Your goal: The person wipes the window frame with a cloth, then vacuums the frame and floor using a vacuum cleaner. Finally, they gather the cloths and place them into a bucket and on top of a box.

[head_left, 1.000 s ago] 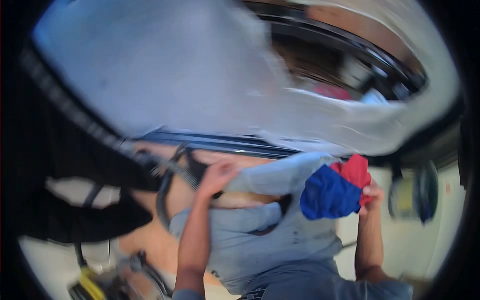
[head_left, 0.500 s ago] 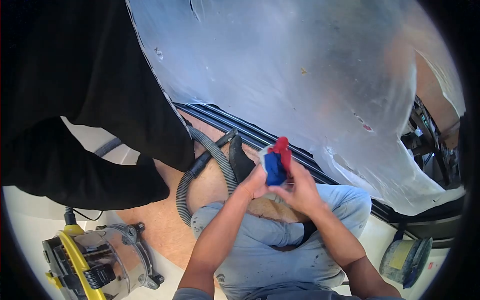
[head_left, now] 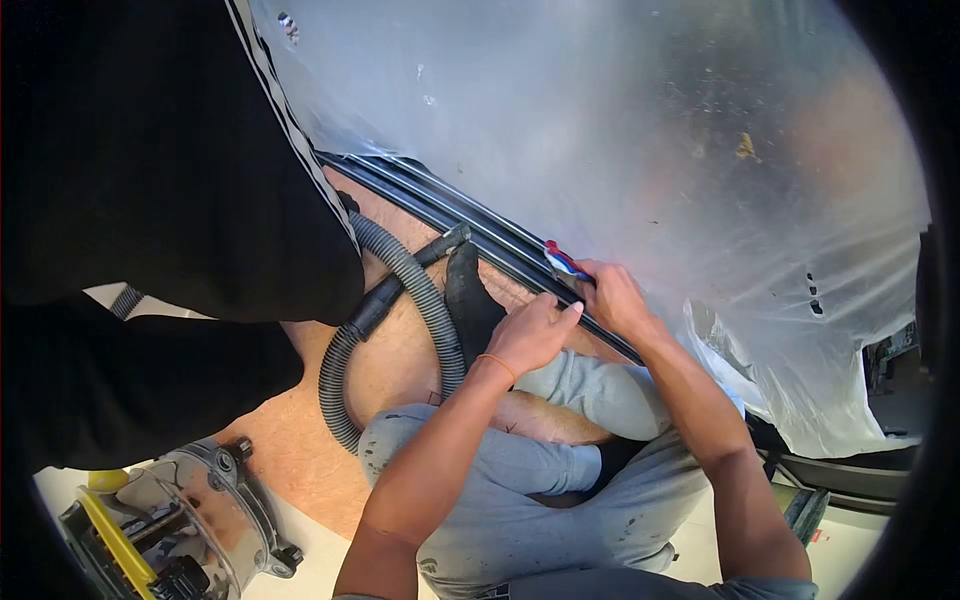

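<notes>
My right hand (head_left: 617,297) is closed on a folded red, white and blue cloth (head_left: 566,261), which is pressed against the dark metal sliding-door track (head_left: 495,240). My left hand (head_left: 532,335) rests at the near edge of that track, just left of the cloth. Its thumb and forefinger are apart with nothing visible between them; the other fingers are partly hidden. Both forearms reach forward over my crossed legs in stained grey trousers (head_left: 535,465).
Left of my hands lie a ribbed vacuum hose (head_left: 455,340) and its black nozzle tube (head_left: 400,285). A vacuum cleaner (head_left: 190,510) stands at lower left. Another person's black-clothed legs (head_left: 180,250) fill the left side. Translucent plastic sheeting (head_left: 600,110) hangs beyond the track.
The cloth, earlier bunched between both hands above my lap, is now folded in my right hand at the track. My left hand has left the cloth and moved to the track edge.
</notes>
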Motion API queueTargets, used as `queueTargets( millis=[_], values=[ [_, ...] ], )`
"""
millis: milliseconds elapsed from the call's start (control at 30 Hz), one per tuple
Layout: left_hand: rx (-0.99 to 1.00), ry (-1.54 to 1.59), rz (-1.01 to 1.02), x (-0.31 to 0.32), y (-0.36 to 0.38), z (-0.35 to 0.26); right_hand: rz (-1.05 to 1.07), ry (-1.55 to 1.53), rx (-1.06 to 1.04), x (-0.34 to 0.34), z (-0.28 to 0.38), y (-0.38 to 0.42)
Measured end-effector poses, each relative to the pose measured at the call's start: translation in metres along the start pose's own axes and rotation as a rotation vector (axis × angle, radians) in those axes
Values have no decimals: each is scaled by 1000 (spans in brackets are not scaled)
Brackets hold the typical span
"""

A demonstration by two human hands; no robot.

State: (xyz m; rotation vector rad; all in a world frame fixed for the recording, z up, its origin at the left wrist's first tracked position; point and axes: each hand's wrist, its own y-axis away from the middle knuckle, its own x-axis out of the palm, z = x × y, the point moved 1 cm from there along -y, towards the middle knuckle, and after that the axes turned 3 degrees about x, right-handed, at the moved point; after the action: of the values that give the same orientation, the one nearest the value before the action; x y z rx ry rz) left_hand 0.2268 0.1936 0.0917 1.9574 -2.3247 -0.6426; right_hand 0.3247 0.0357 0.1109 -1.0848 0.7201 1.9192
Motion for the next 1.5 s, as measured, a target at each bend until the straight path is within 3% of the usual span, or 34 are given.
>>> queueTargets(
  millis=[67, 200, 433, 733, 1067, 1200, 1267, 1333, 1400, 1433, 1467, 1500],
  values=[
    [-9, -219, -97, -4, 13, -14, -39, 62, -89, 15, -12, -14],
    [83, -416, -98, 9, 15, -2, 8, 221, -17, 43, -24, -37],
    [83, -397, -106, 9, 16, -4, -226, 290, -34, 78, -27, -44],
    [84, -448, -100, 10, 24, -12, -223, 187, -126, 96, 8, -87],
    [36, -420, -41, 5, 21, -13, 7, 135, -184, 123, 122, -245],
    [24, -532, -3, 7, 20, -15, -54, 132, -259, 149, 171, -292],
    [291, -446, -150, 13, 20, 3, -97, 88, -258, 160, 194, -309],
    [394, -187, -273, 40, 21, 26, -92, 16, -250, 171, 210, -324],
    [469, -26, -339, 51, 22, 34, -89, -137, -87, 162, 210, -324],
    [460, -180, -291, 38, 17, 28, -78, -212, -27, 157, 217, -323],
    [459, -333, -244, 21, 12, 17, -24, -284, -114, 141, 215, -313],
    [97, -438, -16, 14, 7, -1, -29, -199, -222, 124, 208, -300]
  ],
)
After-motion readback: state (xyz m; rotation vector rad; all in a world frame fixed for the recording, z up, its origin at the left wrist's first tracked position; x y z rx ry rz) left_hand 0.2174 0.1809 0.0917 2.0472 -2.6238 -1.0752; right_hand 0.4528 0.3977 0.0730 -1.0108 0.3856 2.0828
